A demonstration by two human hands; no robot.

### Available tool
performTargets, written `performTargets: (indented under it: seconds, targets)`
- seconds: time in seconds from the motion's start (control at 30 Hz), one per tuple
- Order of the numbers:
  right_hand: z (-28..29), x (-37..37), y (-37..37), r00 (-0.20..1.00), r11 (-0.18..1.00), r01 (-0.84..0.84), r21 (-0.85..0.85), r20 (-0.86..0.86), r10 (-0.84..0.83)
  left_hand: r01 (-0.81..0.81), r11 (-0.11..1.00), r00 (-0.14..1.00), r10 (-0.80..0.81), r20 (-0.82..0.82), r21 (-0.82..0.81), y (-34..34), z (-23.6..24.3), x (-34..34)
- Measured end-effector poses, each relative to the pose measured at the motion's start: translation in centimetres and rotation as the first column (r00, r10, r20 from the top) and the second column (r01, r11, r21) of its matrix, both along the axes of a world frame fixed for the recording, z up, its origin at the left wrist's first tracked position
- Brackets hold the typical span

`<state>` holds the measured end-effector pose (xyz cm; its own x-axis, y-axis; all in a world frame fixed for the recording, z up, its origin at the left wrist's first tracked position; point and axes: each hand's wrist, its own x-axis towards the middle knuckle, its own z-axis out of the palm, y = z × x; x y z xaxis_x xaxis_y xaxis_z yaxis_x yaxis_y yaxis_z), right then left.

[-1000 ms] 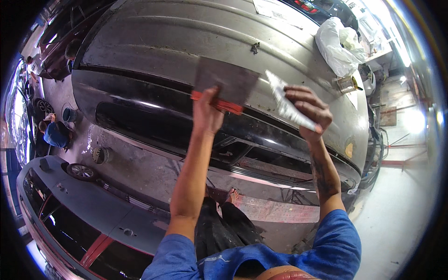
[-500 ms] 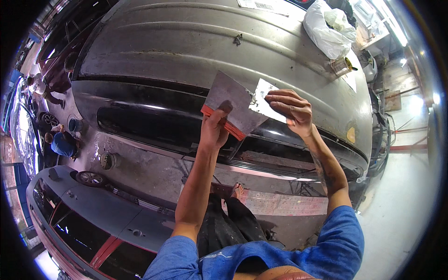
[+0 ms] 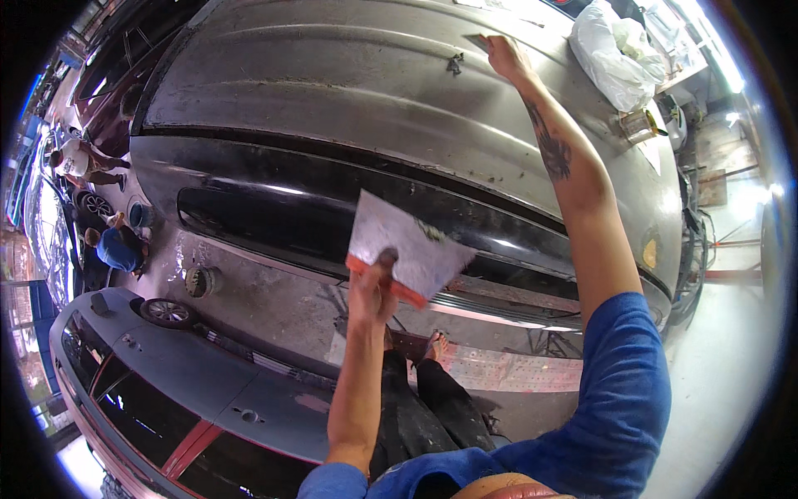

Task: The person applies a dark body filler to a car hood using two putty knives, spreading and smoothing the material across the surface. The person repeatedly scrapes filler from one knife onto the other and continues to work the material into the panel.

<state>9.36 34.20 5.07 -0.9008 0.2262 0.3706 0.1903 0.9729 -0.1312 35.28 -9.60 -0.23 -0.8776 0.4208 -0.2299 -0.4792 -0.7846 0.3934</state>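
Observation:
My left hand (image 3: 371,293) grips a wide putty knife (image 3: 391,229) by its red handle, thumb pressed on the flat grey blade. A small dark greenish smear shows near the blade's far edge. Stretched far out over the bare metal car roof (image 3: 324,100), my right hand (image 3: 509,58) is closed on a small thin spreader (image 3: 477,40). Only a sliver of that spreader shows, low over the roof; whether it touches the metal I cannot tell. Just below it lies a dark crumpled scrap (image 3: 455,63).
A white plastic bag (image 3: 611,58) and an open can (image 3: 638,126) stand at the roof's right end. Behind me on the left is a grey-primed car (image 3: 249,387). A bucket (image 3: 199,283) stands on the floor between the cars. Two people (image 3: 120,248) are at the far left.
My right hand has left the putty knife's side and reached far across the roof with the small spreader. My left hand has lowered the putty knife toward me, its blade now smeared.

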Motion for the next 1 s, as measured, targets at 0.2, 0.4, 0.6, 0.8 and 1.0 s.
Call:
performTargets:
  seconds: [0.2, 0.4, 0.6, 0.8, 1.0]
  targets:
    - [-2.6, -5.9, -1.3, 0.969, 0.999, -0.016, -0.041, 0.245, 0.025, 0.052, 0.98, 0.988, -0.023, 0.154, -0.191, -2.9, -2.4, 5.7]
    - [-2.2, 0.4, -4.6, 0.886, 0.899, -0.338, -0.28, 0.228, 0.404, 0.125, 0.975, 0.971, -0.083, 0.222, -0.181, -4.1, -3.2, 8.2]
    - [-2.3, 16.4, -8.4, 0.892, 0.93, -0.363, -0.05, 0.27, 0.363, 0.138, 0.978, 0.96, -0.094, 0.262, -0.155, -3.7, -1.8, 8.0]
    - [-1.2, 23.0, -6.7, 0.886, 0.9, -0.416, -0.132, 0.166, 0.434, 0.173, 0.97, 0.962, -0.129, 0.24, -0.173, -3.1, -0.9, 8.5]
    - [-0.3, 21.0, 7.0, 0.999, 1.0, -0.027, -0.013, -0.025, 0.027, 0.223, 0.939, 0.947, -0.144, 0.287, -0.263, -2.9, -0.6, 11.3]
